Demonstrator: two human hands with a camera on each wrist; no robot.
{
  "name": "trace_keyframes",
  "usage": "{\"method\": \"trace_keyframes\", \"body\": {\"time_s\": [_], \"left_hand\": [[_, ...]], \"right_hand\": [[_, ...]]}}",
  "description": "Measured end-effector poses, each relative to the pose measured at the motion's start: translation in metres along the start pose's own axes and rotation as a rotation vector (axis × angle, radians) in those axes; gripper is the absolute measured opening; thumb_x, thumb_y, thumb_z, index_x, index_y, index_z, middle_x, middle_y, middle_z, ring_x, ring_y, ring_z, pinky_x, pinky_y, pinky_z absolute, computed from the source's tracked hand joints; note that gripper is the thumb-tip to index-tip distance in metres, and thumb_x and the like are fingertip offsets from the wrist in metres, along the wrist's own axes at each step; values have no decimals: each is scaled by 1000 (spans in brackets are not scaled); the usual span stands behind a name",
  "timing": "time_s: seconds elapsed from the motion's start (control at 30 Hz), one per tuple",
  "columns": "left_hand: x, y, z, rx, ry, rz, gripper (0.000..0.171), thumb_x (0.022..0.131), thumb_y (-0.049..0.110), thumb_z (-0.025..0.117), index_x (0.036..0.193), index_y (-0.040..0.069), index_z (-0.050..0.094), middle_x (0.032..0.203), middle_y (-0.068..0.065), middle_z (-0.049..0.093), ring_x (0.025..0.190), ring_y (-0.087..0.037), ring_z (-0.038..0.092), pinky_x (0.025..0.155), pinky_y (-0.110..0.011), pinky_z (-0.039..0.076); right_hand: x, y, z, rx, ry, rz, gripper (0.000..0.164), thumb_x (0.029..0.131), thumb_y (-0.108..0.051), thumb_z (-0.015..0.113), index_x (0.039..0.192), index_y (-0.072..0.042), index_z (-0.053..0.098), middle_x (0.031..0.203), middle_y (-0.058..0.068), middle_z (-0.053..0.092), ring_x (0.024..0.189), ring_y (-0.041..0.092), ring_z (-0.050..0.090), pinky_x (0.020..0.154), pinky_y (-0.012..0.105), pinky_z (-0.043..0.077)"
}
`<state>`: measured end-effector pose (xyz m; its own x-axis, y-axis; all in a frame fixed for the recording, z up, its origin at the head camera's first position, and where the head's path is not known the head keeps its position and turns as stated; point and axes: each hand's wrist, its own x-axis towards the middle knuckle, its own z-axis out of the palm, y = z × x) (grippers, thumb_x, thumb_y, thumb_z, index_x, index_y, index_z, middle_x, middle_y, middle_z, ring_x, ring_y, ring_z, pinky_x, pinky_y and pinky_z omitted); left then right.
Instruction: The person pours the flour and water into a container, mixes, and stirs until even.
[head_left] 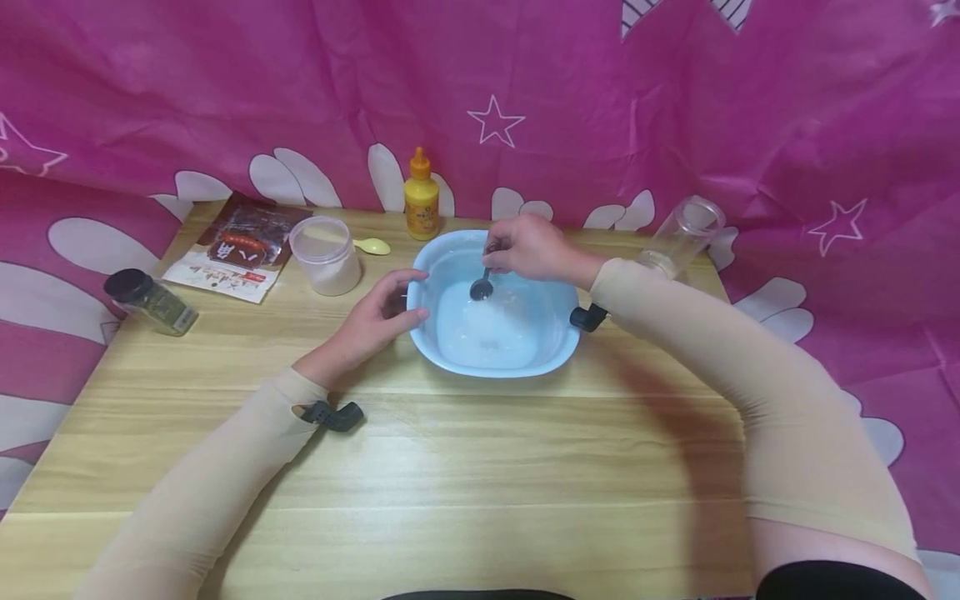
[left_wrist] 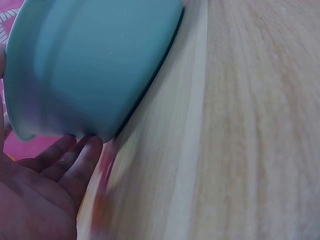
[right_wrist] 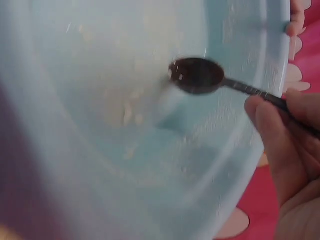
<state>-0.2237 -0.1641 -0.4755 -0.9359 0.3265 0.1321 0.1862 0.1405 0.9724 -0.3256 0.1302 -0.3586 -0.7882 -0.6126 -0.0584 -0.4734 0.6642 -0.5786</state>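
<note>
A light blue plastic basin (head_left: 495,364) stands on the table with clear liquid inside. My left hand (head_left: 369,322) holds its left side, thumb and forefinger at the rim. In the left wrist view, the other fingers (left_wrist: 82,165) of that hand touch the basin's outer wall (left_wrist: 100,65). Over the basin's far side, my right hand (head_left: 532,247) pinches the handle of a small black measuring spoon (head_left: 482,289). In the right wrist view, the spoon's bowl (right_wrist: 197,76) hangs inside the basin, and pale bits lie below it; whether it touches the liquid I cannot tell.
Left of the basin stand an open tub of white powder (head_left: 326,262), a pale yellow spoon (head_left: 372,246), a brown-and-white packet (head_left: 240,250) and a black-capped jar (head_left: 150,302). A yellow bottle (head_left: 422,204) stands behind. A clear container (head_left: 682,233) is at the back right.
</note>
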Motion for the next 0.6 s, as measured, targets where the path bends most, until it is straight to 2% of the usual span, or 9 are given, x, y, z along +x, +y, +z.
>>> {"method": "trace_keyframes", "body": {"time_s": [0.17, 0.33, 0.47, 0.6], "left_hand": [[0, 1, 0, 11, -1, -12, 59, 106, 12, 75, 161, 12, 51, 155, -20, 58, 135, -42, 64, 108, -38, 59], [0, 0, 0, 26, 4, -19, 59, 107, 14, 74, 162, 13, 51, 156, -20, 58, 137, -42, 63, 111, -41, 57], [0, -1, 0, 10, 1, -15, 59, 107, 12, 73, 162, 12, 50, 156, -21, 58, 137, -43, 63, 109, -35, 58], [0, -2, 0, 1, 4, -21, 58, 108, 14, 73, 162, 14, 51, 156, -20, 58, 137, -42, 63, 107, -31, 58]], "right_hand": [[-6, 10, -10, -178, 53, -48, 7, 101, -14, 81, 103, -8, 82, 93, 4, 80, 89, 22, 69, 77, 37, 57], [-16, 12, -15, -226, 25, -43, 5, 101, -14, 81, 98, -10, 81, 86, 3, 76, 84, 23, 64, 71, 37, 54], [-24, 6, -15, -170, -78, -17, 8, 101, -13, 81, 94, -12, 78, 83, 0, 76, 77, 15, 72, 69, 34, 55], [-27, -3, -11, 11, -210, 12, 12, 101, -10, 82, 91, -10, 75, 86, 2, 80, 81, 17, 81, 77, 33, 63]]}}
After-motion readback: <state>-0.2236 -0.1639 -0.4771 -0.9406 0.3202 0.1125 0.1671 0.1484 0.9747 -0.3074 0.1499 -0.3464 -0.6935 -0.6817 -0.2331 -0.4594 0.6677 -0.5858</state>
